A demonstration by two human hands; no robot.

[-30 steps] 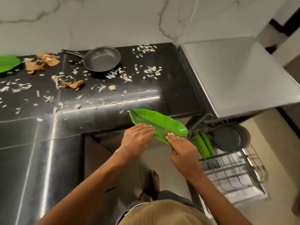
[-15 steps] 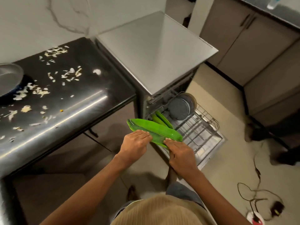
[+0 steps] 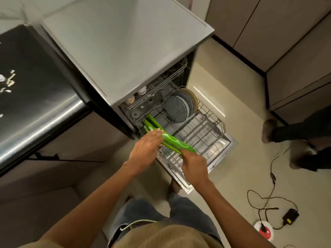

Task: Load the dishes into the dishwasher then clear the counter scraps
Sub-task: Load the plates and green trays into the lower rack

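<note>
- Long green leaf-shaped plastic plate (image 3: pixel 176 142) held edge-up over the pulled-out lower rack (image 3: pixel 202 133) of the open grey dishwasher (image 3: pixel 125 51), near end toward the person, far end pointing into the machine.
- Left hand (image 3: pixel 146 149) laid flat along the plate's left side, fingers straight and close together, tips reaching past the plate's middle.
- Right hand (image 3: pixel 194 166) gripping the plate's near end, fingers curled round the rim; underside of the grip hidden by the back of the hand.
- Two more green leaf-shaped plates (image 3: pixel 152 122) already upright in the rack's left rear slots, just beyond the held plate's far end; contact between them impossible to tell.
- Speckled dark grey round plates (image 3: pixel 177 109) standing on edge in the rack's back right corner, a tan-rimmed one behind them.
- Bare wire tines across the front right of the rack, open door (image 3: pixel 220 149) lying flat beneath.
- Upper rack (image 3: pixel 157 90) partly visible under the dishwasher's top, small pale items in it, too dim to name.
- Dark polished counter (image 3: pixel 35 97) to the left, a few pale scraps (image 3: pixel 9 81) at its left edge.
- Beige floor (image 3: pixel 241 122) to the right, with black cables (image 3: pixel 268 197), a black adapter (image 3: pixel 290 216) and a red-and-white round socket (image 3: pixel 264 230).
- Another person's dark-trousered legs (image 3: pixel 300 133) at the right edge, well apart from the dishwasher.
- Grey cabinet fronts (image 3: pixel 286 42) along the far right.
</note>
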